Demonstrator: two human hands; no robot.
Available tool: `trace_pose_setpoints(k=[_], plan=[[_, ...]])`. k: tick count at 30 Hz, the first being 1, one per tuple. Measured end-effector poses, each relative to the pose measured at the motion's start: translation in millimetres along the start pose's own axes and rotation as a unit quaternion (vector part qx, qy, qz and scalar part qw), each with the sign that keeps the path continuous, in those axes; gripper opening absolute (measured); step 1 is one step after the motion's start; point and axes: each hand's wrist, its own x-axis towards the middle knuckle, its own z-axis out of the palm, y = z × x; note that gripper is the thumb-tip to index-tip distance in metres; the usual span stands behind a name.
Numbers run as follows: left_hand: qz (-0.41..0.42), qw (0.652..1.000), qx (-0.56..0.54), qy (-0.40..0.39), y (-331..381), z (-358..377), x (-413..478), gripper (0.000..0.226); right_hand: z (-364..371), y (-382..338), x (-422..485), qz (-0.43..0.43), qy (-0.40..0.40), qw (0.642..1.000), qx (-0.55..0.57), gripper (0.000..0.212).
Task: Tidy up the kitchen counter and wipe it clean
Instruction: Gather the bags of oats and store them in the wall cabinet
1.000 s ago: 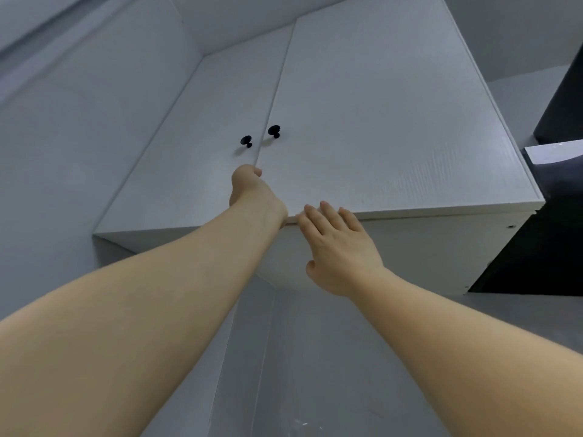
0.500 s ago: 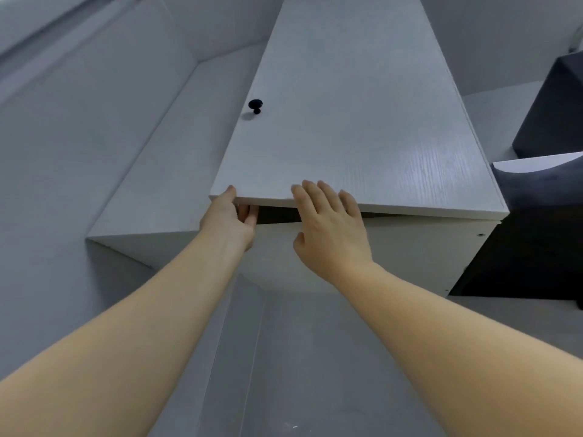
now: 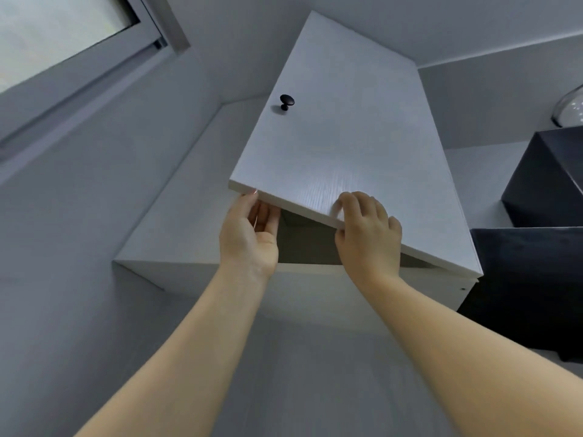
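Observation:
I look up at a white wall cabinet (image 3: 189,209). Its right door (image 3: 347,146), with a black knob (image 3: 286,101), stands partly swung out, and a dark gap shows below it. My left hand (image 3: 249,234) reaches up at the door's lower left corner, fingers fairly straight behind the edge and touching it. My right hand (image 3: 369,234) pinches the door's bottom edge further right, with curled fingers on the front face and the thumb underneath. The inside of the cabinet is hidden. The kitchen counter is out of view.
A window frame (image 3: 94,67) runs across the upper left wall. A black hood-like box (image 3: 542,184) hangs just right of the cabinet, with a shiny domed object (image 3: 571,108) above it. Grey wall fills the space below the cabinet.
The right door has swung further out. My left hand dropped from between the knobs to the door's lower corner, and my right hand's fingers have curled onto the bottom edge.

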Motion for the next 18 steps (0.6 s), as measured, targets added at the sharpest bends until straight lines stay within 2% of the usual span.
trace_pose_setpoints(k=[6,10,13,15,18], plan=[[0.015,0.991,-0.027,-0.13,1,32,-31,0.02,-32,-3,3,0.022,0.126,0.987,0.098,0.033],[-0.052,0.976,0.01,-0.209,-15,58,-40,0.021,-65,6,4,0.073,0.09,0.988,0.104,0.031],[-0.124,0.97,0.112,-0.178,-40,71,-38,0.018,-89,13,4,0.106,0.069,0.984,0.125,0.028],[-0.142,0.962,0.181,-0.149,-59,77,-36,0.017,-100,19,4,0.114,0.081,0.979,0.148,0.028],[-0.168,0.949,0.228,-0.141,-83,80,-38,0.019,-114,31,4,0.125,0.108,0.972,0.167,0.027]])
